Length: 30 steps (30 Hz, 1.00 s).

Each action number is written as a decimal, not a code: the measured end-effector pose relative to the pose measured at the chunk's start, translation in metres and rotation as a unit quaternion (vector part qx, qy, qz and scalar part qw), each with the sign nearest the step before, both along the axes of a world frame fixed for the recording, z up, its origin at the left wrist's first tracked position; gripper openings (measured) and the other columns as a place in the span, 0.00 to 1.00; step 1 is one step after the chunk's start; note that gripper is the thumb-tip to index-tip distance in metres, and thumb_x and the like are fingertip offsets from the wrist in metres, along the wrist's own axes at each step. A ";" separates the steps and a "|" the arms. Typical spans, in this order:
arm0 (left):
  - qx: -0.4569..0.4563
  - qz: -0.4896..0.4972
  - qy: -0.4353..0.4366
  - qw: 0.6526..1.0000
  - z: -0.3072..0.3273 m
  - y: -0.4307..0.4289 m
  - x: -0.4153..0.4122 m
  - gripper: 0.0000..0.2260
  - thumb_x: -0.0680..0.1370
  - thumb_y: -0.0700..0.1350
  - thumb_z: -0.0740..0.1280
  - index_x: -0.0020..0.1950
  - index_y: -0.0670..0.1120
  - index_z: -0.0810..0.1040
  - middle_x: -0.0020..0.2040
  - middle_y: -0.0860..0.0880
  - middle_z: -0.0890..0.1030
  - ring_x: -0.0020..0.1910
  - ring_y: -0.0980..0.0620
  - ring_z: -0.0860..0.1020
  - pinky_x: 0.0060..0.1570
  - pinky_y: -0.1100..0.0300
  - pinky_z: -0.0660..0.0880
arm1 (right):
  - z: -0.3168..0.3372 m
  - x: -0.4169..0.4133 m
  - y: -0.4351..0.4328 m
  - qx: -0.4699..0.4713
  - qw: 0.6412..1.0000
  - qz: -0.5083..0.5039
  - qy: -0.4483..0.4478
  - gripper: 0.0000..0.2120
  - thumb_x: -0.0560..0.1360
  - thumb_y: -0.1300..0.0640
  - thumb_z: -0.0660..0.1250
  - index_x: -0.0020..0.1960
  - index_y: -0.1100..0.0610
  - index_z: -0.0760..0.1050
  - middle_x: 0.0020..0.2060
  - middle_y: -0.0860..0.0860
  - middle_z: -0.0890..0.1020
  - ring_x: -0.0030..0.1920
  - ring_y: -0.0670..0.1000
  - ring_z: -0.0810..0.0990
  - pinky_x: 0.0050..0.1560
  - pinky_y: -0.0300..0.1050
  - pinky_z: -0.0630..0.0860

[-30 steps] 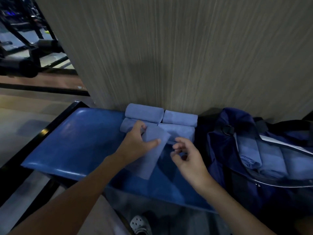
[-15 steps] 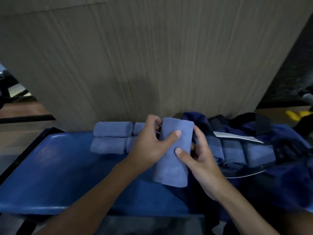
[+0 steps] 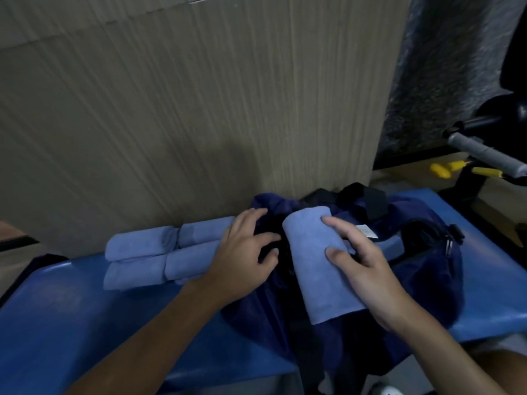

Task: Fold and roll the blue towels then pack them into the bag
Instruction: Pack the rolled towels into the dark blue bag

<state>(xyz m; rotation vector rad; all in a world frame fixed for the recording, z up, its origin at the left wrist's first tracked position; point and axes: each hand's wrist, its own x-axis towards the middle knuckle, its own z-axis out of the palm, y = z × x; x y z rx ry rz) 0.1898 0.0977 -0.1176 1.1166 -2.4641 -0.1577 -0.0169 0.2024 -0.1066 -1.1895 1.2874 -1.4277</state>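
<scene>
Left hand [image 3: 242,252] released rolled towel [image 3: 316,266], now splayed at bag [image 3: 422,266] mouth; right hand [image 3: 368,269] grips it over bag.

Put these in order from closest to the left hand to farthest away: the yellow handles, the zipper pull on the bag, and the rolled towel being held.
1. The rolled towel, just right of the left hand, gripped by the right hand.
2. The zipper pull, at the right end of the bag.
3. The yellow handles, far right, beyond the bench.
</scene>
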 end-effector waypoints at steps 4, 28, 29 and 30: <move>-0.017 0.001 -0.079 0.997 -0.002 -0.004 -0.012 0.19 0.75 0.56 0.58 0.59 0.52 0.82 0.74 0.40 0.66 0.75 0.39 0.62 0.67 0.36 0.65 | 0.003 -0.018 0.009 0.014 0.999 0.006 -0.039 0.18 0.77 0.60 0.67 0.60 0.40 0.76 0.58 0.41 0.78 0.54 0.41 0.80 0.47 0.38 0.77; 0.031 0.043 -0.047 0.997 0.020 0.001 -0.015 0.41 0.68 0.49 0.59 0.76 0.60 0.40 0.74 0.53 0.61 0.71 0.50 0.63 0.66 0.44 0.65 | -0.005 0.010 -0.061 0.134 0.985 0.001 -0.104 0.22 0.76 0.61 0.67 0.68 0.47 0.71 0.57 0.49 0.81 0.55 0.49 0.81 0.60 0.49 0.77; 0.036 0.042 -0.035 0.998 0.019 0.000 -0.014 0.41 0.68 0.48 0.60 0.75 0.61 0.41 0.73 0.54 0.62 0.70 0.50 0.63 0.66 0.44 0.65 | -0.005 0.014 -0.068 0.133 0.985 0.003 -0.106 0.23 0.76 0.61 0.67 0.68 0.48 0.70 0.56 0.50 0.81 0.55 0.49 0.81 0.59 0.48 0.78; 0.038 0.041 -0.022 0.998 0.018 -0.002 -0.013 0.41 0.68 0.47 0.60 0.76 0.60 0.43 0.72 0.55 0.63 0.70 0.51 0.63 0.66 0.43 0.66 | -0.004 0.018 -0.074 0.132 0.986 0.008 -0.106 0.23 0.76 0.62 0.67 0.68 0.48 0.70 0.55 0.50 0.81 0.54 0.49 0.81 0.58 0.47 0.79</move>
